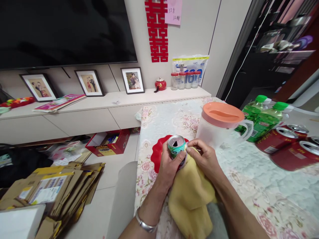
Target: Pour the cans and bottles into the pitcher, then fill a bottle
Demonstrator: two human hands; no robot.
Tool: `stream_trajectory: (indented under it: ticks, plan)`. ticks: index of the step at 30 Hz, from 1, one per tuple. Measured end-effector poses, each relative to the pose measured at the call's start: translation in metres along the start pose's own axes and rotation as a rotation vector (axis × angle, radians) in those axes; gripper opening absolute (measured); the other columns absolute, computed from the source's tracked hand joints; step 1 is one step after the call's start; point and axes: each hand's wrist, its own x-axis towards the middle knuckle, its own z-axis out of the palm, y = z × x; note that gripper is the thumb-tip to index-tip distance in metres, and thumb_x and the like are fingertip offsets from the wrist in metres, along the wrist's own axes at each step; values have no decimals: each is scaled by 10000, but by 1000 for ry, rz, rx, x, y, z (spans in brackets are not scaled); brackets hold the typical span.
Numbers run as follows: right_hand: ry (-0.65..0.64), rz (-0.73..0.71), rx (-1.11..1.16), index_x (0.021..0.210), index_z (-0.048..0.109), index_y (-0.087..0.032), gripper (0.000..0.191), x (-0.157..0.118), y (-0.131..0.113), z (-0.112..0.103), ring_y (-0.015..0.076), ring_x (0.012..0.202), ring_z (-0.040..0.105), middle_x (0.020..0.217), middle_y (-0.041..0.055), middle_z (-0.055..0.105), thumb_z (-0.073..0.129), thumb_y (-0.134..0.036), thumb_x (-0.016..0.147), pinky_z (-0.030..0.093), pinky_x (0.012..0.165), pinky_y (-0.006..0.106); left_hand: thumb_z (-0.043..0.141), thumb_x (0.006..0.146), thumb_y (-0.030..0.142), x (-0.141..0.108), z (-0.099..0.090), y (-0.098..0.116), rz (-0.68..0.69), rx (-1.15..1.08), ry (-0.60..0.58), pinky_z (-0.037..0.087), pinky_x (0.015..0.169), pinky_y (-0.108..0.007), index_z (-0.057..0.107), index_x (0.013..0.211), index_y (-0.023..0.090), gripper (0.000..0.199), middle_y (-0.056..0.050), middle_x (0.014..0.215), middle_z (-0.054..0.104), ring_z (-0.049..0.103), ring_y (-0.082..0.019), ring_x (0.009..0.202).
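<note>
An opened green can (176,146) with a silver top stands upright in my left hand (168,166), whose fingers and thumb wrap round it. My right hand (201,154) pinches a corner of a yellow cloth (190,196) against the can's right side. The rest of the cloth hangs down between my forearms. Behind the can, a red scalloped plate (156,154) lies on the flowered tablecloth (147,166), partly hidden by my left hand.
A pitcher with an orange lid (223,114) stands beyond my right hand. Green bottles (266,121) and several red cans (296,154) are at the right. Flattened cardboard (62,189) lies on the floor at left.
</note>
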Motion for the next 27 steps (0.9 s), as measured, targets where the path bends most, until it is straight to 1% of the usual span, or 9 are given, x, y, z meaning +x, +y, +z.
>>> stream_trajectory:
  ticks: [3,6,10,14,16,18,20,23,27]
  plan:
    - [-58,44,-41,883,662,-187,206,-1,4,-2,119,632,517,706,-15,591,668,-391,913,406,605,237,820,841,417,1,-1,-5,17,-27,37,532,958,-348,560,1253,242,517,-55,1180,706,685,-221,1065]
    - [-124,62,-91,862,645,-187,199,-1,7,-2,114,594,483,653,-32,544,637,-379,914,370,570,230,828,833,404,4,-1,-9,44,-56,92,538,935,-334,541,1265,255,540,-39,1155,707,692,-202,1020]
    - [-184,57,-190,858,634,-193,143,-1,11,-2,127,642,518,693,-23,577,616,-324,912,386,616,238,841,819,403,5,0,-10,47,-83,139,543,894,-320,520,1278,262,578,-26,1129,703,693,-182,967]
    - [-249,34,-305,839,635,-196,42,-3,11,-2,145,728,578,785,-6,643,610,-194,873,413,694,257,851,801,414,6,1,-6,61,-82,185,541,891,-319,518,1262,257,590,-19,1097,696,687,-179,963]
    - [-277,8,-363,792,629,-193,88,-4,11,0,156,760,589,808,6,645,600,-162,869,412,712,271,852,794,418,6,2,-4,74,-64,222,536,910,-328,511,1268,247,608,-26,1104,694,684,-182,973]
    - [-281,-29,-413,772,631,-191,165,-5,10,1,171,789,589,821,25,630,562,-186,922,420,729,289,848,795,412,7,2,-3,86,-37,252,528,927,-329,502,1273,246,613,-28,1121,690,677,-179,984]
    - [-244,-67,-456,834,658,-192,242,-4,10,2,189,826,592,858,48,623,485,-232,998,439,758,313,842,795,399,7,2,-3,95,-10,274,524,926,-322,495,1279,250,614,-29,1142,683,670,-177,991]
    - [-119,-113,-520,965,673,-178,297,-3,7,1,232,898,590,951,96,634,417,-298,1054,459,826,375,840,775,371,7,3,-4,93,13,296,521,944,-328,476,1301,250,651,-46,1207,669,665,-190,1040]
    - [87,-270,-543,1082,665,-177,259,-5,-3,1,273,1006,591,1063,128,668,493,-370,1056,475,912,430,841,713,319,6,8,-2,58,24,299,517,994,-364,448,1316,233,725,-78,1250,662,663,-232,1136]
